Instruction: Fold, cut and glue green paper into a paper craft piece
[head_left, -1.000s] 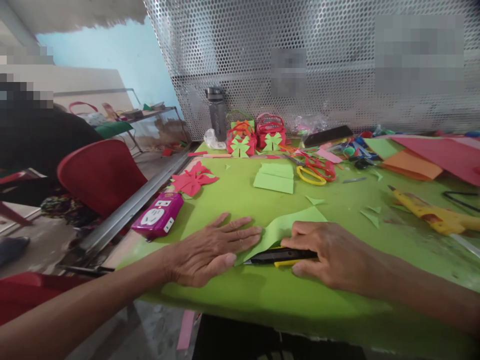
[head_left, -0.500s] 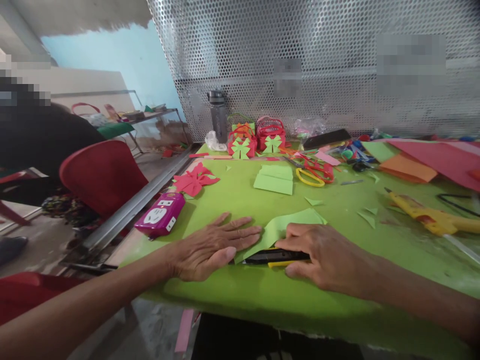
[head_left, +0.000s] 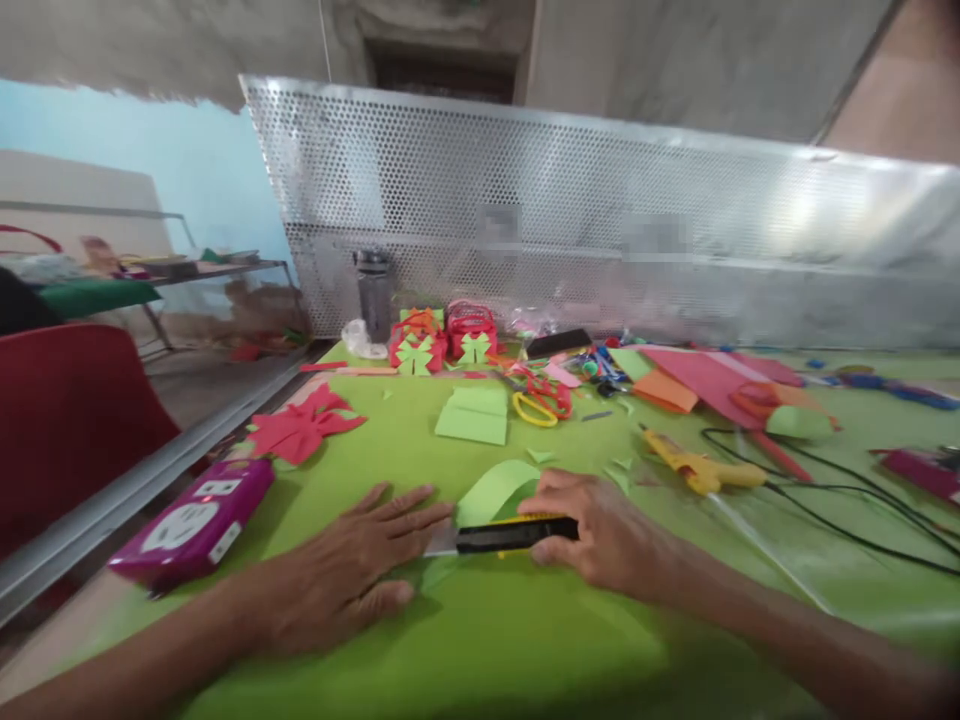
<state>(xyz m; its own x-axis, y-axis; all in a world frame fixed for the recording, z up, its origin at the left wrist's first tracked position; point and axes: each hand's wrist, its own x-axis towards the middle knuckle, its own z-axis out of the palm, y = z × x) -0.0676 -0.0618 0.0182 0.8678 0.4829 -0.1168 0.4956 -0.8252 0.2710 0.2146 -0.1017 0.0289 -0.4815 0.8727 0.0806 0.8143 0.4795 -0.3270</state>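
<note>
My right hand is closed around a black and yellow utility knife, which lies sideways with its blade pointing left. The blade's tip reaches the fingers of my left hand, which lies flat on the table with its fingers spread. A curled piece of light green paper rises behind the knife, between both hands. Part of that paper is hidden by the knife and my right fingers. Further back lies a folded light green paper.
A purple power strip and a red paper flower lie left. Yellow-handled scissors and a yellow glue gun with cables are right of centre. Red baskets and a bottle stand before the perforated metal panel.
The view has swung right and upward. My right hand has lifted and turned the knife, so it now shows in front of the paper. My left hand stays flat.
</note>
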